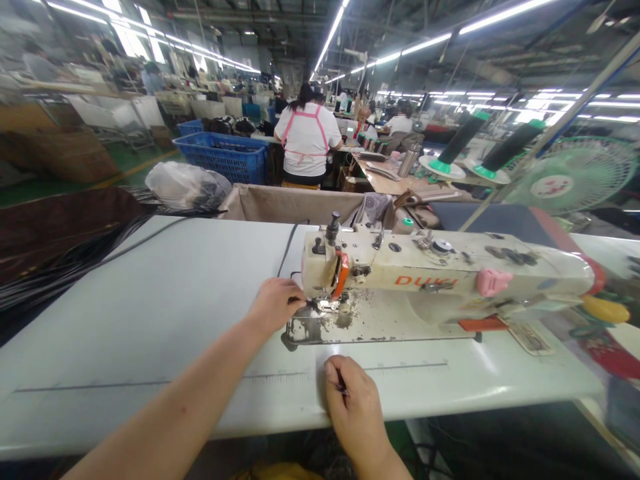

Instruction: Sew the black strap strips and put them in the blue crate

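A white sewing machine (pixel 400 273) with orange lettering stands on the pale table. My left hand (pixel 277 305) is at its needle end, fingertips pinched beside the presser foot (pixel 329 305). A narrow black strip (pixel 289 248) comes over the table's far edge and runs down behind that hand; a dark bit shows at the fingertips. Close to the front edge, my right hand (pixel 357 403) is curled closed over the table. Something small, dark and partly shiny shows between its thumb and fingers, mostly hidden by them.
A ruler scale (pixel 165 383) is marked along the table (pixel 125 320). Long black strips (pixel 65 277) hang at the left. Behind the table are a fabric-lined bin (pixel 295 203), a blue crate (pixel 225 157) and a seated person (pixel 307 137). Thread cones (pixel 457 143) and a fan (pixel 575 177) stand right.
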`<control>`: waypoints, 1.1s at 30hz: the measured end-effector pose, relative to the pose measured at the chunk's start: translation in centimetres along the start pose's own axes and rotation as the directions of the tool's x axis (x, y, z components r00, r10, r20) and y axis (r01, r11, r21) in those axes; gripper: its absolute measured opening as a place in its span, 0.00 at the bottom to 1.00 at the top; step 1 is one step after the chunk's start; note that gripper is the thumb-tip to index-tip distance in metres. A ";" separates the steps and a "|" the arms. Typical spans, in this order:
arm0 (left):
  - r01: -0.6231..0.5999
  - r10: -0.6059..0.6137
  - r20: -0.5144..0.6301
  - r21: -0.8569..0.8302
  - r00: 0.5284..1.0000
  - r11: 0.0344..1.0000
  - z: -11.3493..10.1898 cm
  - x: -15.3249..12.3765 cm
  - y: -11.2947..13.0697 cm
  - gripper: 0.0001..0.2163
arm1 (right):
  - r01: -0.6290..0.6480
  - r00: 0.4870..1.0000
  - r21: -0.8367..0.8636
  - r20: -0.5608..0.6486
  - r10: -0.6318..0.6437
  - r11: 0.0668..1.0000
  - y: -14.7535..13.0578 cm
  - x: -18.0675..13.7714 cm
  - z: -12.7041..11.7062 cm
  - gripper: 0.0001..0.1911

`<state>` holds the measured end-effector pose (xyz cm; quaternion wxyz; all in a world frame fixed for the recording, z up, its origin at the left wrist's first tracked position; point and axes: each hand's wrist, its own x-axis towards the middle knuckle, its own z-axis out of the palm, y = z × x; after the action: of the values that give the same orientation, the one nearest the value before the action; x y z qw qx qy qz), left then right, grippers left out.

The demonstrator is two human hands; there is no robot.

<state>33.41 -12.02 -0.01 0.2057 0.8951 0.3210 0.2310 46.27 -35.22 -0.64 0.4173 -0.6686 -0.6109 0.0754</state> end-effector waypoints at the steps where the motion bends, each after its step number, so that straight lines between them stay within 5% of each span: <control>1: 0.021 -0.021 0.000 -0.005 1.000 1.000 -0.1 -0.3 0.2 0.04 | -0.001 1.000 -0.004 0.000 0.001 1.000 0.0 0.0 0.0 0.10; 14: 0.203 -0.204 -0.006 -0.075 0.979 0.976 0.8 -2.3 2.3 0.05 | 0.003 1.000 -0.013 0.002 -0.003 1.000 -0.3 0.2 -0.1 0.10; 22: 0.248 -0.259 -0.073 -0.138 0.963 0.959 3.3 -5.4 5.0 0.11 | -0.002 1.000 0.020 -0.013 0.003 1.000 -0.7 0.2 -0.2 0.10; 33: 0.367 -0.359 0.172 -0.015 0.917 0.930 2.0 -5.2 8.4 0.22 | 0.022 0.999 0.070 -0.046 -0.019 0.997 -0.4 0.0 -0.1 0.10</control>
<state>34.96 -21.89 1.28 0.2919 0.8313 0.4574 0.1207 46.03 -35.36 -0.30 0.4551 -0.6485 -0.6052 0.0777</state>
